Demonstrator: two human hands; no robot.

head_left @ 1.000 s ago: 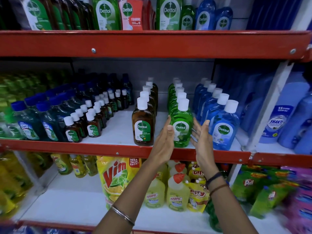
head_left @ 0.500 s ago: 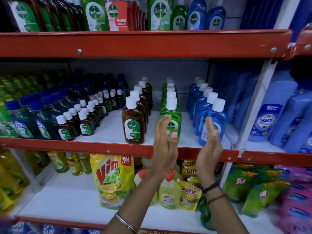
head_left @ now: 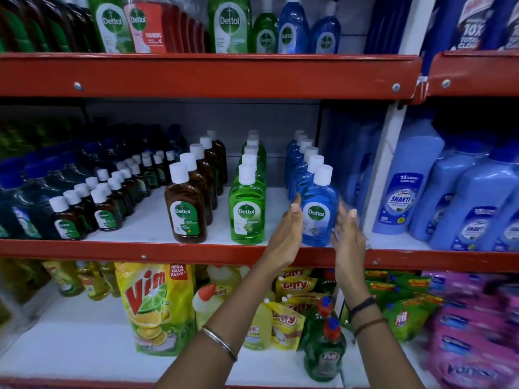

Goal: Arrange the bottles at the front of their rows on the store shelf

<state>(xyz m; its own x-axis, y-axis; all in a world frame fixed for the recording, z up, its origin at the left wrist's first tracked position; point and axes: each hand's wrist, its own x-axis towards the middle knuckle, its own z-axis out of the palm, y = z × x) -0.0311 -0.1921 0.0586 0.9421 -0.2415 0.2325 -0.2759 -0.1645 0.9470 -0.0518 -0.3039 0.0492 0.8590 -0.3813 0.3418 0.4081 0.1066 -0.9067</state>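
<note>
The middle shelf (head_left: pixel 157 249) carries rows of white-capped Dettol bottles. The front brown bottle (head_left: pixel 185 207), the front green bottle (head_left: pixel 247 209) and the front blue bottle (head_left: pixel 318 211) stand upright near the red shelf lip. My left hand (head_left: pixel 285 234) is held flat against the left side of the blue bottle. On that bottle's right side is my right hand (head_left: pixel 346 237), fingers straight and slightly blurred. Both palms face the blue bottle, and neither hand wraps around it.
Two rows of small brown bottles (head_left: pixel 92 203) and dark blue-capped bottles (head_left: pixel 19 209) fill the left. Large blue Shakti bottles (head_left: pixel 404 197) stand beyond the white upright (head_left: pixel 383 169). The lower shelf holds a Vim pouch (head_left: pixel 153 304) and green bottles (head_left: pixel 324 349).
Both hands moved right, from either side of the front green bottle to either side of the front blue bottle. The view shifted right as well.
</note>
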